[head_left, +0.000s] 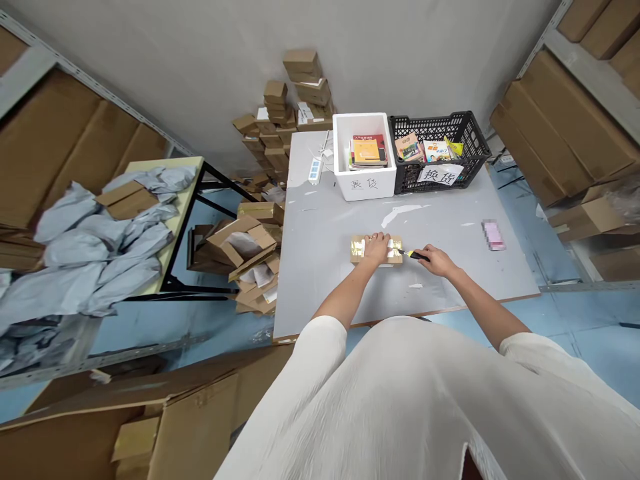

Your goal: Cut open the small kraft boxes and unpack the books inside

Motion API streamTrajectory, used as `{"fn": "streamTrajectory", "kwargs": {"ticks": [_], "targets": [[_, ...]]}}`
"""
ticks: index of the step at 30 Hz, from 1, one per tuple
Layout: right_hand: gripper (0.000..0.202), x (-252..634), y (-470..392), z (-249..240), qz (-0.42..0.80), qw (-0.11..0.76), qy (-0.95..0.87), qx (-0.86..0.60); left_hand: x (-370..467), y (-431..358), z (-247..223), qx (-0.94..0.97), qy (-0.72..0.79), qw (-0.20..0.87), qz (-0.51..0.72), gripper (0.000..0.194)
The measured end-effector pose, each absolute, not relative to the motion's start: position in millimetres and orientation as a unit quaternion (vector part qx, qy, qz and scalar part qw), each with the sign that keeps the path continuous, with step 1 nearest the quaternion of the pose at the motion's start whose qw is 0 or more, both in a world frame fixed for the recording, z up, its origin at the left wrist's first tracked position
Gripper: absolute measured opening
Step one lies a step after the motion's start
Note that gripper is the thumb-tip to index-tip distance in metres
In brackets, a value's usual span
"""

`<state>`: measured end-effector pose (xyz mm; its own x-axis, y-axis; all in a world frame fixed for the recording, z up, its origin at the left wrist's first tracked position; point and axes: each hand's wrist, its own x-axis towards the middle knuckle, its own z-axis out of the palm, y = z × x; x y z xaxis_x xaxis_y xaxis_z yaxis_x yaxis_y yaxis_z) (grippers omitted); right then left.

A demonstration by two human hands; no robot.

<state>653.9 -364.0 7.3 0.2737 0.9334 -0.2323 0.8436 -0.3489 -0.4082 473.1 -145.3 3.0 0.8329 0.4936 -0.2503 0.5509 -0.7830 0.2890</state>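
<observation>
A small taped cardboard box (357, 248) lies on the grey table (320, 287). My left hand (377, 247) rests on top of the box with its fingers spread, pressing against it. In my right hand (436, 260), just right of the box, is a black and yellow utility knife (416, 255). The fingers are wrapped round its handle, and its tip points left at the box's right end.
Behind the box stand a white foam bin (365, 185) and a black crate (467, 177), both holding books. A pink phone (493, 235) lies at the right, a power strip (315, 171) at the back left. Opened cartons (243, 243) are piled left of the table.
</observation>
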Motion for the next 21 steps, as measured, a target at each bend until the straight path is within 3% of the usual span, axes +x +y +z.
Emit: {"fn": "streamTrajectory", "kwargs": {"ticks": [21], "targets": [[0.052, 675.1, -368.1, -23.1, 0.152, 0.219, -0.477, -0.838, 459.6, -166.6, -18.1, 0.941, 0.284, 0.184, 0.017, 0.061]]}}
